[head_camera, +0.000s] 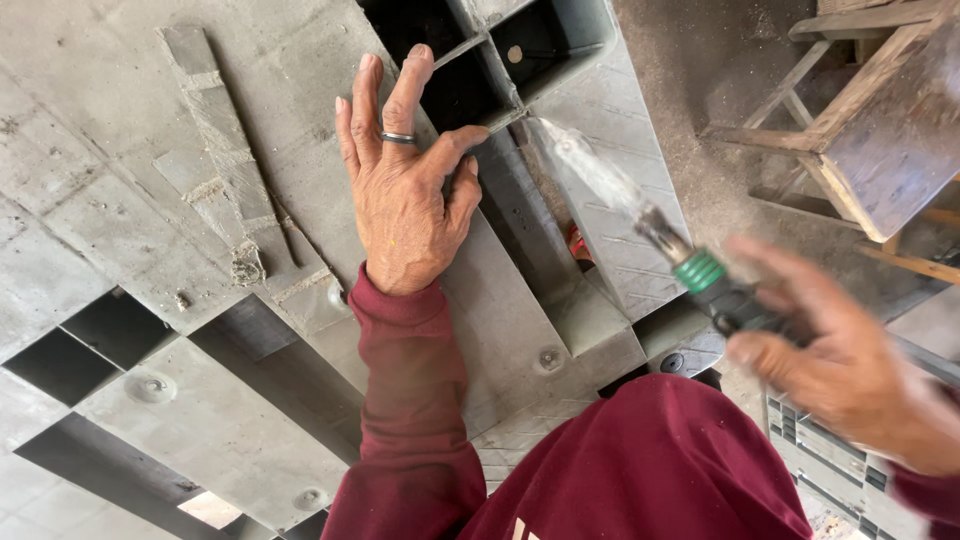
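Pallet (230, 420) steadied best by flat, spread left hand (405, 190) beside the crack, right hand (830, 350) fingers clenched on the tool (690, 265).

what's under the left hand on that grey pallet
The left hand lies flat on the grey pallet, thumb on a rib beside dark open cells. The patch beneath the palm is covered. The right hand holds a blurred tool nearby.

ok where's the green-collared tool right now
In the head view, right of centre: the right hand holds the tool, its tip near the left hand's thumb on the grey pallet.
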